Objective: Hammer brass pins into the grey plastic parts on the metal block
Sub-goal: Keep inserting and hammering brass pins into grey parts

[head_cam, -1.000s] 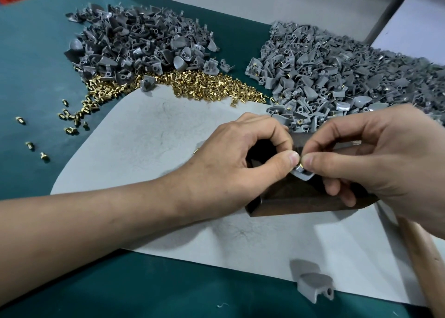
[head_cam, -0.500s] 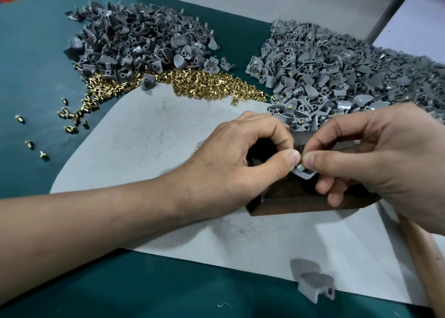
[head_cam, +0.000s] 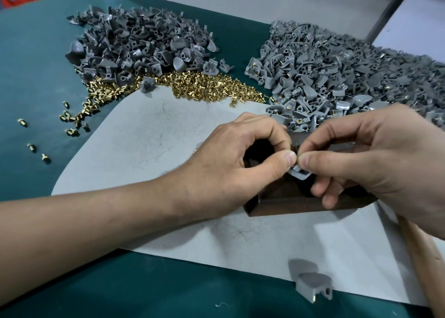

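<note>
A dark metal block [head_cam: 289,203] sits on a pale grey mat [head_cam: 149,139]. A small grey plastic part [head_cam: 298,173] lies on the block's top. My left hand [head_cam: 240,166] pinches that part between thumb and forefinger. My right hand [head_cam: 366,156] meets it from the right, its thumb and forefinger pinching a brass pin [head_cam: 297,159] just above the part. Only a sliver of the pin shows between the fingertips. A wooden hammer handle [head_cam: 426,264] lies under my right hand at the lower right.
A pile of bare grey parts [head_cam: 134,45] lies at the back left. A heap of brass pins [head_cam: 199,86] spreads in front of it, with strays [head_cam: 31,146] on the green table. Parts with pins [head_cam: 337,69] are piled back right. One loose part [head_cam: 313,286] lies near the mat's front edge.
Both hands stay together over the block. My right thumb and forefinger have shifted slightly against the part, and the pin sits a little higher between the fingertips.
</note>
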{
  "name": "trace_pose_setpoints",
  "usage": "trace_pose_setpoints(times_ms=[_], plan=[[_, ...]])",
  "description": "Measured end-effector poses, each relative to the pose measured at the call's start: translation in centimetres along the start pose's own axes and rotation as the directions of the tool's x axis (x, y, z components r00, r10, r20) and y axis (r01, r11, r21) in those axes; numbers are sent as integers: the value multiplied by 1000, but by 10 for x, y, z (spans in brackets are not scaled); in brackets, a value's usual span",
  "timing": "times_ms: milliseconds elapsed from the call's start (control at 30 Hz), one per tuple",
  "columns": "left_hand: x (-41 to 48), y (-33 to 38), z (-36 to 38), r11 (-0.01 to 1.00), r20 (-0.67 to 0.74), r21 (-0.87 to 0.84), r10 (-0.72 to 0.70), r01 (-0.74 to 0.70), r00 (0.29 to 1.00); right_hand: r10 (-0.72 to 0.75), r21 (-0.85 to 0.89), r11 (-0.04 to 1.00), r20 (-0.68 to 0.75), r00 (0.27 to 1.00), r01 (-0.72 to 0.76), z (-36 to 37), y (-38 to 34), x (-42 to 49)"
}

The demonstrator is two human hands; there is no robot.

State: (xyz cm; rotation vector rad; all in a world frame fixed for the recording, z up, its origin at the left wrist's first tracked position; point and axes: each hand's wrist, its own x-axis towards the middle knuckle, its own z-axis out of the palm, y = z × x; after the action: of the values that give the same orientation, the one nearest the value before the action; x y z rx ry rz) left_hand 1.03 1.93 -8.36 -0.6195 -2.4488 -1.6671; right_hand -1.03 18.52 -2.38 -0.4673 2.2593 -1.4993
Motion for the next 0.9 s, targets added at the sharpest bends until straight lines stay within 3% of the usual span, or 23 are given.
trace_pose_setpoints(times_ms=[267,467,900], plan=[[1,0,0,999,11,-40,-4,4,1000,51,154,985,174,983,-78,-17,9,4],[1,1,0,999,10,-37,-12,13,1000,30,192,980,142,989,-58,-17,11,4],[0,0,1,999,-1,-34,-32,32,999,-53,5,999,89,995,53,-8,11,3]])
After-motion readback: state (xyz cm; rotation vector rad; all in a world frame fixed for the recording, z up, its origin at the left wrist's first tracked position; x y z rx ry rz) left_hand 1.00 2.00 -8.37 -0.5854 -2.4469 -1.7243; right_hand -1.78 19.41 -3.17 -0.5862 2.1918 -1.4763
